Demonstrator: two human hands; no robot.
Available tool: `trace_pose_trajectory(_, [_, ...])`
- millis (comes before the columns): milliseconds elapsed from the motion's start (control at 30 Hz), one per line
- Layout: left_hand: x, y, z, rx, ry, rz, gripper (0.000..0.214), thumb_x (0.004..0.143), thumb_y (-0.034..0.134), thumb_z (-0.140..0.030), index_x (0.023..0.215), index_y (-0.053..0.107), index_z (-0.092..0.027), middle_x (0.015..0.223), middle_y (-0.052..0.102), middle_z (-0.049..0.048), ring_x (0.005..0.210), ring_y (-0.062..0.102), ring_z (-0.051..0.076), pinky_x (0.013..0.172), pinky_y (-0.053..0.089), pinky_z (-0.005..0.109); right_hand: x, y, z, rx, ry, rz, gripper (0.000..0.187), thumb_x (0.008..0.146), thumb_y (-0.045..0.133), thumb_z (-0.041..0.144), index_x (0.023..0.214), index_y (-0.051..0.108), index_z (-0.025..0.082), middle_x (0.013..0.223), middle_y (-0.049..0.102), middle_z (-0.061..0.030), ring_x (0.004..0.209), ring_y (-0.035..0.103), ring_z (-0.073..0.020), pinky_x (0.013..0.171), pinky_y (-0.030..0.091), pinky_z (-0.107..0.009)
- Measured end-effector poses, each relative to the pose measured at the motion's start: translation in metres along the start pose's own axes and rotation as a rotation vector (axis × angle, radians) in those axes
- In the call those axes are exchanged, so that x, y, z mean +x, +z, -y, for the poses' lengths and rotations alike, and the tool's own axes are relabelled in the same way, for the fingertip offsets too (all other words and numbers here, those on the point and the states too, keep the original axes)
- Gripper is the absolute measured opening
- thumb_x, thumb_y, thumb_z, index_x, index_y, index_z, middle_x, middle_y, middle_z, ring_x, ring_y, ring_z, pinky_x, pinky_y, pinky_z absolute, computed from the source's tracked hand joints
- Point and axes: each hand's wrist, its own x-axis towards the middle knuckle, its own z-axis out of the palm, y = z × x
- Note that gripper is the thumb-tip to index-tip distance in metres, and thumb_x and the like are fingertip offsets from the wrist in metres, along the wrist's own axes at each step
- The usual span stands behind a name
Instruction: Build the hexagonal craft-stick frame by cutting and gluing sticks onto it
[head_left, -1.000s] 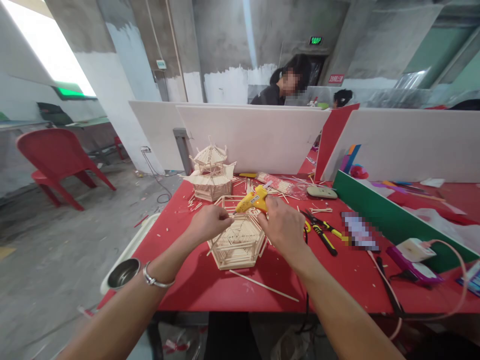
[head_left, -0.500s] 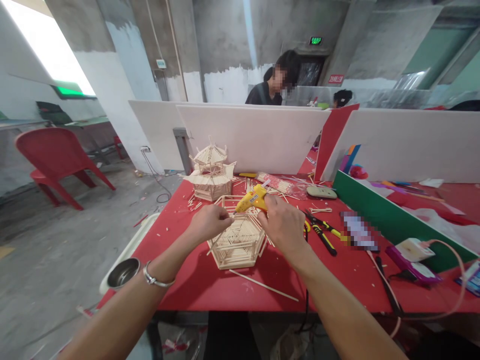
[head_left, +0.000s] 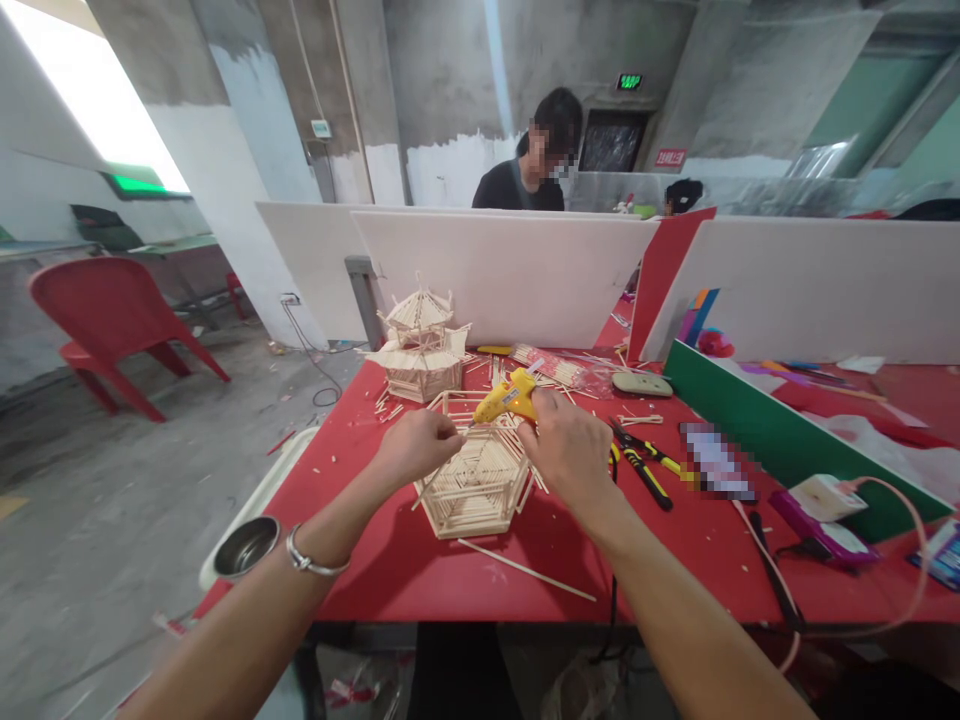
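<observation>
Head view: a hexagonal stick frame [head_left: 474,524] stands on the red desk [head_left: 390,585], directly in front of the person, below and between the two hands. Its closely laid floor and low stacked sides are in place, and thin rails rise toward the back; the top is open, with no covering over it. A tiered stick model [head_left: 424,372] behind it to the left carries two roofs, so by comparison the nearer frame looks only partly built, its upper parts seemingly undone. Loose material remains: one long stick [head_left: 529,570] lies just before the frame, and a packet of sticks [head_left: 576,372] rests farther back.

Right hand [head_left: 571,440] is wrapped around the handle of a yellow glue gun [head_left: 507,398], its nozzle pointing toward the left hand [head_left: 416,445]. That left hand has thumb and fingertips drawn together above the frame's left side; whether they pinch a sliver of stick, I cannot tell.

Nozzle tip and any glue are too small to make out. The hands and glue gun hide part of the frame's upper edge, and the trigger is covered by fingers. Beyond the white partition [head_left: 502,270], a co-worker [head_left: 510,190] shows only from the chest up, hands out of sight.
</observation>
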Motion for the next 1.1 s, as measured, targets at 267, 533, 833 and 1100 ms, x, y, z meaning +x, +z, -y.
trace_pose_trajectory(267, [-0.001,0.000,0.000,-0.015,-0.019,-0.006,0.032,0.078,0.053,-0.044,0.059,0.057,-0.019,0.058,0.059,-0.0005,0.054,0.048,0.013,0.052,0.027,0.027,-0.001,0.002,-0.001,0.000,0.014,0.007,0.023,0.089,0.055,0.031,0.109,0.057,0.021,0.093,0.069,-0.0055,0.078,0.064,-0.0197,0.059,0.032,-0.029])
trace_pose_trajectory(533, [0.000,0.001,-0.003,0.010,-0.043,-0.021,0.032,0.077,0.056,-0.047,0.061,0.059,-0.020,0.059,0.060,-0.0006,0.057,0.050,0.014,0.053,0.027,0.027,-0.001,-0.001,-0.001,-0.007,0.028,0.021,0.024,0.090,0.052,0.030,0.111,0.058,0.021,0.096,0.069,-0.0057,0.080,0.064,-0.0195,0.060,0.032,-0.029])
trace_pose_trajectory(833, [0.000,0.003,-0.002,0.022,-0.057,-0.039,0.031,0.076,0.056,-0.049,0.062,0.060,-0.021,0.062,0.062,-0.0010,0.059,0.052,0.014,0.053,0.026,0.027,-0.006,0.000,-0.002,0.004,0.009,0.002,0.024,0.088,0.055,0.030,0.110,0.058,0.022,0.092,0.068,-0.0036,0.078,0.064,-0.0196,0.059,0.031,-0.029])
trace_pose_trajectory(1100, [-0.001,0.001,-0.004,0.009,-0.072,-0.029,0.031,0.077,0.056,-0.048,0.062,0.060,-0.020,0.062,0.062,-0.0006,0.060,0.052,0.014,0.053,0.026,0.027,-0.012,0.003,-0.003,0.038,-0.019,0.018,0.025,0.088,0.059,0.032,0.111,0.058,0.022,0.098,0.068,-0.0043,0.085,0.063,-0.0203,0.064,0.034,-0.030])
